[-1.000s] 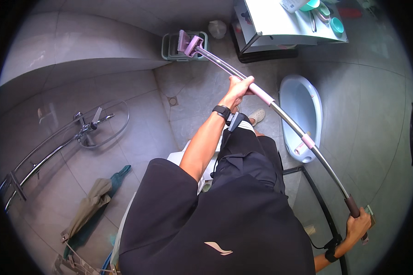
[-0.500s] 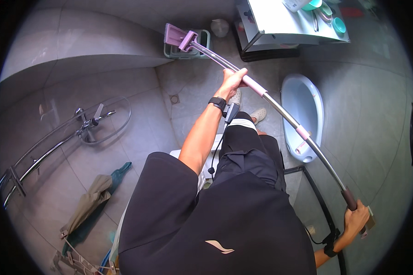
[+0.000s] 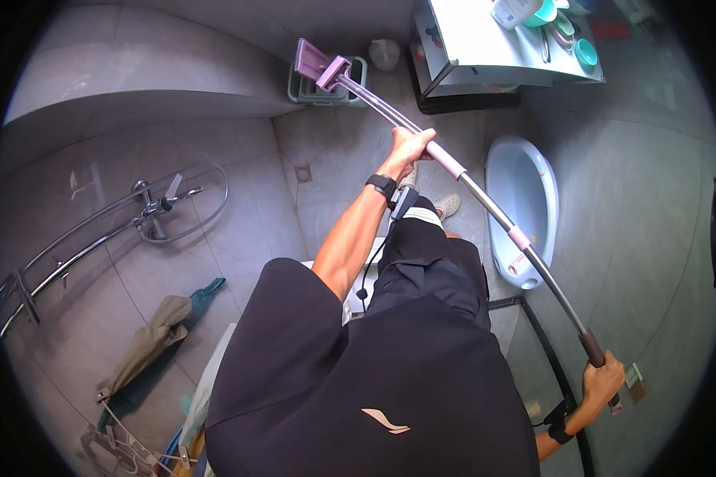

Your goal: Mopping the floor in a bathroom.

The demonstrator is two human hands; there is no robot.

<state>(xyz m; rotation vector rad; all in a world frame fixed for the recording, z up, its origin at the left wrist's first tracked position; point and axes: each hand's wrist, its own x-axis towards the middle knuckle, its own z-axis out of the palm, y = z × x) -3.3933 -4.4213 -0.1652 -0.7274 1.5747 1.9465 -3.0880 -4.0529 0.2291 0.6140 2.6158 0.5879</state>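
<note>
Gripping the flat mop (image 3: 491, 206) two-handed: pink sleeve (image 3: 447, 160) in the left hand (image 3: 410, 147), brown end grip (image 3: 590, 347) in the right hand (image 3: 603, 379), near right. Holding the mop head (image 3: 311, 60) tilted at the bucket (image 3: 314, 97), far left (touching or not, cannot tell). Steer with the left, steady with the right.

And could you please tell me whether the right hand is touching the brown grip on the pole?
Touching: the head view shows the right hand wrapped around the brown grip, which runs straight into it.
</note>
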